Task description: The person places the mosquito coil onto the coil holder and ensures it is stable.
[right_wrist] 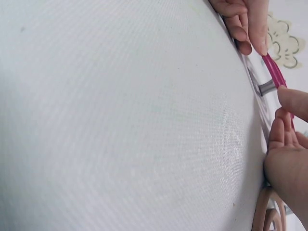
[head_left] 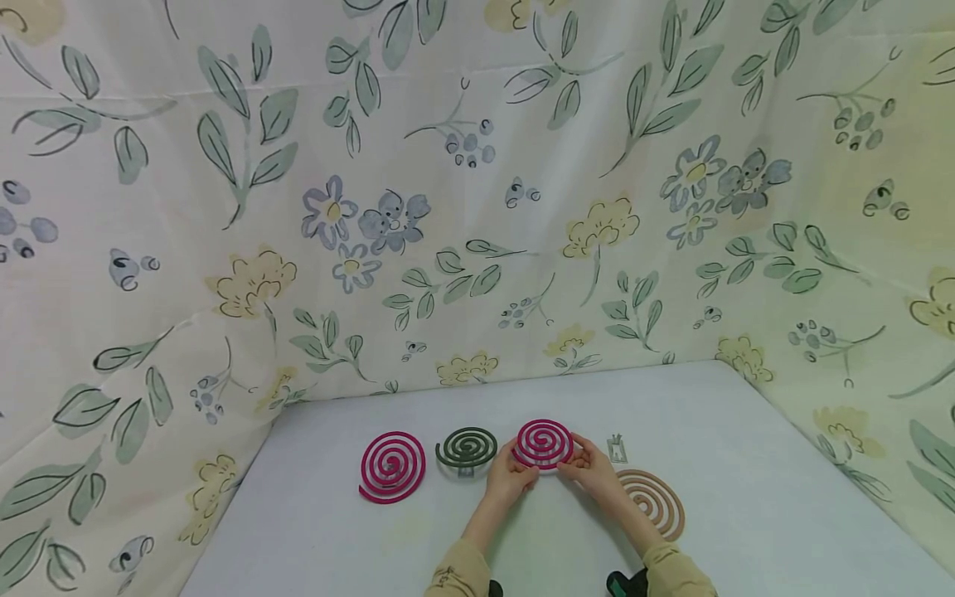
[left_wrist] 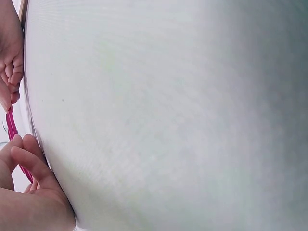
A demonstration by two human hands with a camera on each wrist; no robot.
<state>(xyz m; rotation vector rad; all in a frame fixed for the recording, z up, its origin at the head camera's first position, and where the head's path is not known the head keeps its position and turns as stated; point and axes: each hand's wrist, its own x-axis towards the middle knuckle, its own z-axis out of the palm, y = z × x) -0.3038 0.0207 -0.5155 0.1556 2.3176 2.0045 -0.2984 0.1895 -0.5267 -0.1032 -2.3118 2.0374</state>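
Both hands hold a pink mosquito coil (head_left: 544,444) by its edges near the middle of the table. My left hand (head_left: 511,476) pinches its left edge, and my right hand (head_left: 588,468) pinches its right edge between thumb and fingers. In the right wrist view the coil (right_wrist: 274,70) shows edge-on, raised over the table, with a small grey metal stand (right_wrist: 267,87) below it. To the left, a dark green coil (head_left: 467,448) sits raised on a metal stand (head_left: 466,472). Farther left is a second pink coil (head_left: 392,466).
A tan coil (head_left: 676,507) lies at the right, partly hidden behind my right forearm. Beyond it lies a flat metal stand (head_left: 617,449). The white table (head_left: 336,547) is bordered by floral cloth (head_left: 462,315) at the back and sides.
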